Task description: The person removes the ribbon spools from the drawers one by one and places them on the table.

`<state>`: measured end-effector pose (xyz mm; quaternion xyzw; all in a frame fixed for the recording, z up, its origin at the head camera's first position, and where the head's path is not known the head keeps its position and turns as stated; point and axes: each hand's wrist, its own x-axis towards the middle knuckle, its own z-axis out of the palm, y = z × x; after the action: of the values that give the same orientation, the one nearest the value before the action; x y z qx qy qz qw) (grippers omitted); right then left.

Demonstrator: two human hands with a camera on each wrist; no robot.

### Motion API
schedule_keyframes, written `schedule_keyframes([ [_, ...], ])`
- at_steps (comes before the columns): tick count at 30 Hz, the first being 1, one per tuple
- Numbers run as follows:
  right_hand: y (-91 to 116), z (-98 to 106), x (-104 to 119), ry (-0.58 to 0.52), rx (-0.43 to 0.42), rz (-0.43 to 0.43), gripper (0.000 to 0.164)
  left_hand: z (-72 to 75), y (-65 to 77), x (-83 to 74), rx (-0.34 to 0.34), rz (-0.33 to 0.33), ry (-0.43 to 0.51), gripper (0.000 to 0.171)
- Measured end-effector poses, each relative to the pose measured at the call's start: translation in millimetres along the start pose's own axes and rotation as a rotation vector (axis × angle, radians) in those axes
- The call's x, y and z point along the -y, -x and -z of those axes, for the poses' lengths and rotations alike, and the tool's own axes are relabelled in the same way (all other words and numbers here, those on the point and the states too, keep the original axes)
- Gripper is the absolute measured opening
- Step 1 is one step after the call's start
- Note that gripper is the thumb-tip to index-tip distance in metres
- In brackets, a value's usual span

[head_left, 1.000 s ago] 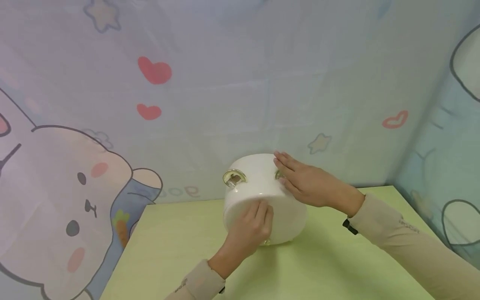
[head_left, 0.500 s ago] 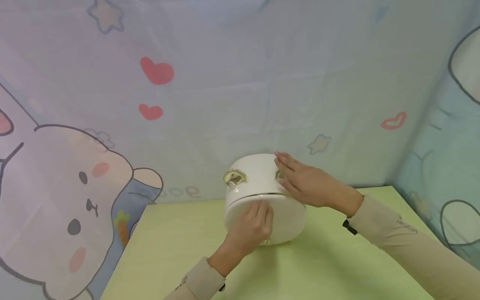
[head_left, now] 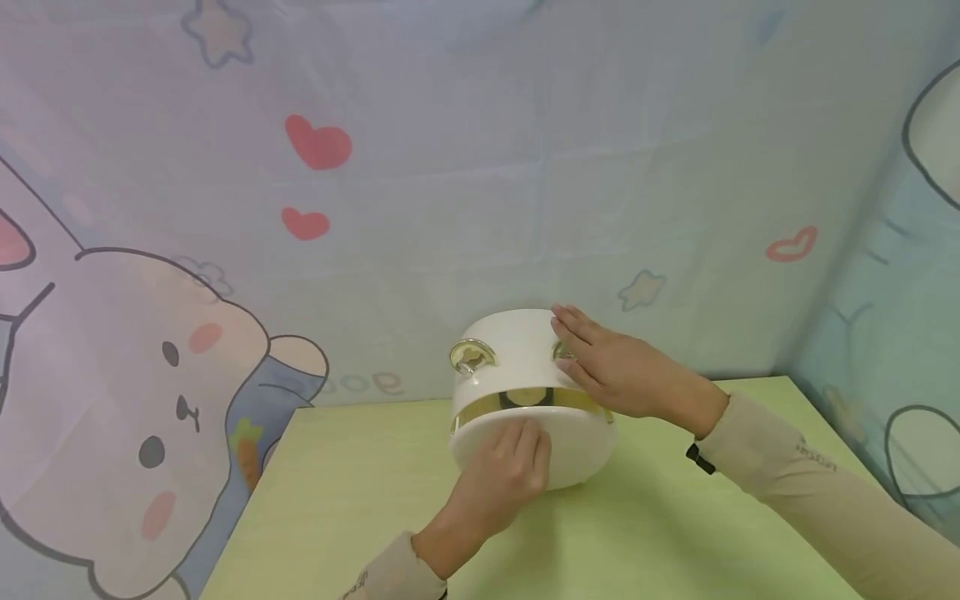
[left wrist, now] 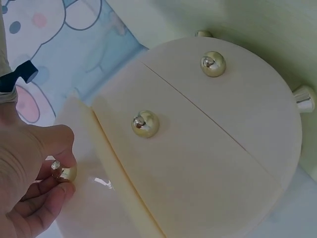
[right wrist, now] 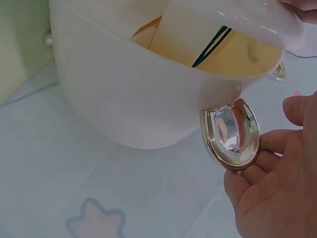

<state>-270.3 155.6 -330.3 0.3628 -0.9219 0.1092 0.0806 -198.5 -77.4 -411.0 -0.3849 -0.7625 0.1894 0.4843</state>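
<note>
One white box (head_left: 517, 342), drum-shaped, on the desk (head_left: 360, 475), round face toward the person. Three gold knobs on that face, one per panel.

Left hand (head_left: 498, 479): grip clamped on the end knob (left wrist: 71, 173), thumb and fingers pinching it. That knob's drawer front (left wrist: 84, 141) stands out from the box, one gap along the box edge. Other two, middle knob (left wrist: 145, 124) and far knob (left wrist: 213, 63), untouched; one thin seam between their panels.

Right hand (head_left: 626, 371): grip apart, four fingers extended, thumb clear; hand lies on the box, fingers touching one of two gold handles, the right handle (right wrist: 232, 133). Left handle (head_left: 472, 357) untouched.

Inside the gap: one dark green strip (right wrist: 212, 47), one orange strip (right wrist: 147, 26). Can't tell what either is.

Two gold feet visible: near foot (left wrist: 305, 98), far foot (left wrist: 203, 33).

Backdrop (head_left: 450, 208) behind: one rabbit (head_left: 112, 400), three hearts (head_left: 318, 143), two stars (head_left: 642, 290). Two beige sleeves (head_left: 795, 475).
</note>
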Motion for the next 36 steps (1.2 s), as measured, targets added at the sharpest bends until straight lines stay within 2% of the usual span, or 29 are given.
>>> schedule_keyframes([
  [6,1,-1,0,0.013,-0.008,0.005,0.066,8.2,2.1,-4.1,0.001,-0.002,0.019,0.028],
  [12,-2,1,2,0.014,0.021,-0.010,0.067,18.6,6.0,-5.7,0.001,-0.010,0.030,0.029],
  [21,1,0,2,0.019,0.016,-0.018,0.068,31.1,11.0,-11.4,-0.077,-0.027,0.044,0.029],
  [30,0,1,3,0.023,-0.001,-0.012,0.070,44.9,14.2,-17.6,-0.079,-0.051,0.044,0.031],
  [36,1,0,2,0.010,0.008,-0.019,0.070,46.8,15.4,-24.2,-0.162,-0.049,0.047,0.032],
])
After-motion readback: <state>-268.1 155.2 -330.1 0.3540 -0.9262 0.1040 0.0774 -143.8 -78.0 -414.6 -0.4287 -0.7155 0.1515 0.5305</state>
